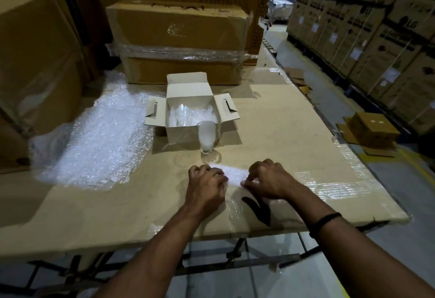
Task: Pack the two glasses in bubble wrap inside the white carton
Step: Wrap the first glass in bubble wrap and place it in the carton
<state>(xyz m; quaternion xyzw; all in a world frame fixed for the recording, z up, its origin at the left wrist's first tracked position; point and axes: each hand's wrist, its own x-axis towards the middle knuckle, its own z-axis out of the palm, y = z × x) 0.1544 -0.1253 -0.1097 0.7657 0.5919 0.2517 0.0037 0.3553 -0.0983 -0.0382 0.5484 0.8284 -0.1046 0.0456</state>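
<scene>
**Head view: packing partly done.** The left hand (206, 185) and the right hand (270, 180) are shown side by side near the front edge of the cardboard-covered table (117, 203), fingers curled. A small piece of bubble wrap (233, 174) is held between them. Its left end is gripped under the left fingers and its right end is pinched by the right fingertips. It lies low on the table; whether it is being folded or smoothed cannot be told. A dark band (326, 221) is worn on the right wrist.

At twelve o'clock from the hands, apart from them, one glass (207, 136) stands upright on the table, just in front of the white carton (181, 134). White wrap is seen stuffed inside it, but its outside is bare. The carton stands open beyond it with its flaps spread. Inside, toward the left, a second glass (182, 115) can faintly be made out among crumpled wrap; how fully it is wrapped cannot be told. A large sheet of bubble wrap (98, 139) is spread at ten o'clock from the hands, and stacked brown boxes (181, 38) lie behind the carton.

**Judged progress:** roughly half. One glass appears to be placed in the carton; the other is filled but not yet wrapped or boxed. What is left, it is judged, is for that glass to be wrapped and set beside the first, and for the flaps to be closed.
</scene>
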